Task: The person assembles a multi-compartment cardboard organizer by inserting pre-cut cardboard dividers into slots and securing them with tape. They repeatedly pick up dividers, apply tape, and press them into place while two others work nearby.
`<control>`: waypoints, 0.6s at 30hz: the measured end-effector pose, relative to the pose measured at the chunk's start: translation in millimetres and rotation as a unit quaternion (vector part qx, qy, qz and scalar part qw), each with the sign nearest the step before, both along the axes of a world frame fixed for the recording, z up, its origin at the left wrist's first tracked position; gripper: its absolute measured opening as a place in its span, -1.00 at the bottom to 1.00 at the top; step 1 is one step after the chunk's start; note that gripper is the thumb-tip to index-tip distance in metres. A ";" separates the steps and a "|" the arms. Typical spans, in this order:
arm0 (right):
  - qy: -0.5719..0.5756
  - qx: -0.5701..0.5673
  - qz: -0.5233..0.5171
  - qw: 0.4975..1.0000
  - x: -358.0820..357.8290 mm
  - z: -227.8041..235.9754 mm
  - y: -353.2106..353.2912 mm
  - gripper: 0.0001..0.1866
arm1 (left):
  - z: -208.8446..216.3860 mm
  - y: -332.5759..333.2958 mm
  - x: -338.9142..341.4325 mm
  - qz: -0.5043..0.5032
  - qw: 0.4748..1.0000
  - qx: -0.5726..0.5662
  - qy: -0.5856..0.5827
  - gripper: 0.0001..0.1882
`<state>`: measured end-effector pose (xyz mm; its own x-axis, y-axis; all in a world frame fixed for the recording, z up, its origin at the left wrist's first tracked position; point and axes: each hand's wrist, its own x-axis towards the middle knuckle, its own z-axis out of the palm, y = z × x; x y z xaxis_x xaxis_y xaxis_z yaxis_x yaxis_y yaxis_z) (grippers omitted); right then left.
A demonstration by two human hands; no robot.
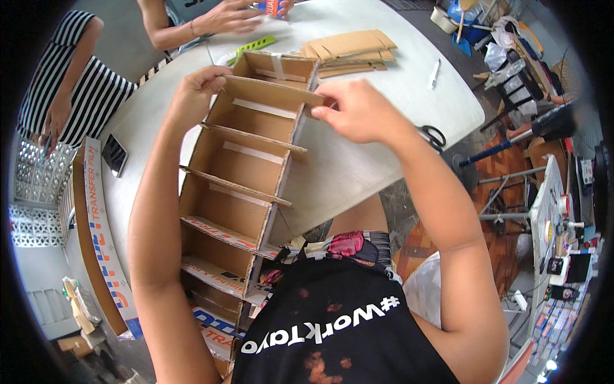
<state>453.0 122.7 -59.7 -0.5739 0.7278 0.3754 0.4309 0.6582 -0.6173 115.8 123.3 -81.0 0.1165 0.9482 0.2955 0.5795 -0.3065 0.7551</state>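
A long cardboard rack (246, 158) with a row of open compartments runs from my lap up across the white table. Near its far end, a flat cardboard divider (272, 91) spans its width. My left hand (203, 86) pinches the divider's left end, and my right hand (357, 110) grips its right end between thumb and fingers. Similar dividers cross the rack closer to me, their ends poking past the right side. White strips line several compartments, and printed cardboard shows in the nearer ones.
Flat cardboard pieces (352, 48) are stacked beyond my right hand, with a white pen (435, 74) and black-handled scissors (433, 137) farther right. A green cutter (254, 45) lies near another person's hands (233, 17). A phone (114, 155) and long printed box (102, 237) are left.
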 end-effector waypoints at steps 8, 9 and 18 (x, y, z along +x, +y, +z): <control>-0.172 0.002 0.064 0.983 -86.1 55.6 26.6 -0.56 | 2.3 -4.0 2.4 0.024 0.995 -0.009 -0.095 -0.66; -0.195 0.013 0.074 0.978 -98.5 46.7 28.5 -0.55 | -4.1 -0.1 -2.2 0.027 0.993 -0.024 -0.114 -0.62; -0.274 0.007 0.105 0.956 -118.3 29.4 41.4 -0.62 | -4.0 -4.4 8.3 0.066 0.983 -0.070 -0.153 -0.58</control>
<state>334.6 164.0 -30.3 -0.8199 0.5723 -0.0149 0.5450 0.7722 -0.3267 124.2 118.8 -85.0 -0.0848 0.9831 0.1624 0.3463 -0.1237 0.9299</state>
